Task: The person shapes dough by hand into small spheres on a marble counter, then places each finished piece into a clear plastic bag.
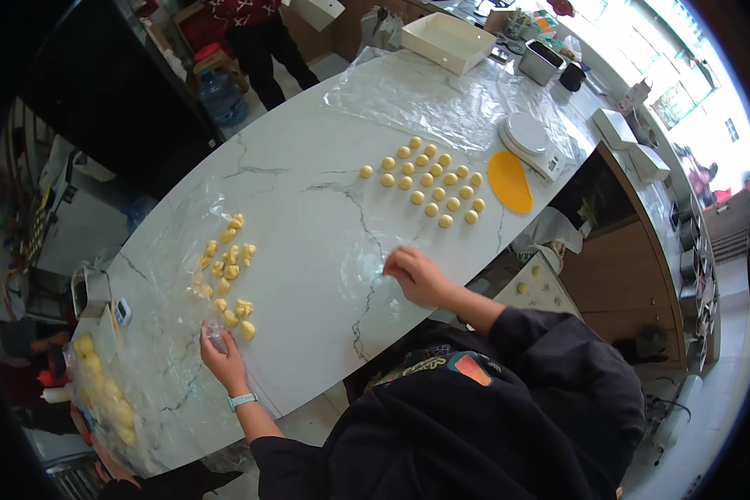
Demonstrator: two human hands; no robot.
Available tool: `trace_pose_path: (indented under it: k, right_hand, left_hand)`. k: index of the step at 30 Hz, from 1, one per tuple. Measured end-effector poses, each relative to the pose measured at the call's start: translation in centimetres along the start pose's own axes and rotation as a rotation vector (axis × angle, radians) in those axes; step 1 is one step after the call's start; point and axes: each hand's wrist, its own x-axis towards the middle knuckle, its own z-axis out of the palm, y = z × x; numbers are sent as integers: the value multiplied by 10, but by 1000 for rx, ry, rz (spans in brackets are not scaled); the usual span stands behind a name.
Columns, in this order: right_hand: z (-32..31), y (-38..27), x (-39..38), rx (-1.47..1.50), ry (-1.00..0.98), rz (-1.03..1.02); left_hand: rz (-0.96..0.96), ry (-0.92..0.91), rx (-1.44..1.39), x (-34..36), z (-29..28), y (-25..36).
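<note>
My left hand point(222, 353) is pinched on the near edge of a clear plastic sheet point(196, 275) that lies over several rough yellow dough pieces point(228, 267) on the white marble counter point(300, 208). My right hand point(415, 275) rests on the counter with its fingers curled, pressing a small clear plastic sheet point(367, 271). Farther away, several round yellow dough balls point(432, 183) sit in neat rows. A teal band circles my left wrist.
An orange scraper point(509, 181) and a white scale point(532, 143) lie past the dough balls. A large plastic sheet point(450, 100) and a white tray point(447, 40) are at the far end. A bag of yellow dough lumps point(104, 392) sits at the left. A person stands beyond the counter.
</note>
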Motion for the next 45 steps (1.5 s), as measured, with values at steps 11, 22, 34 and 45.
trace_pose_path:
  k: [11, 22, 34, 45]
  right_hand:
    - [3, 1, 15, 111, -55, 51]
    - [2, -3, 7, 182, -45, 75]
    - [7, 7, 20, 97, 54, 68]
    - [15, -1, 28, 114, 34, 36]
  left_hand:
    - [-13, -32, -126, 4, 1, -16]
    - [-52, -39, 48, 6, -2, -11]
    - [-124, -68, -7, 7, -3, -12]
    - [-107, -72, 17, 8, -4, -6]
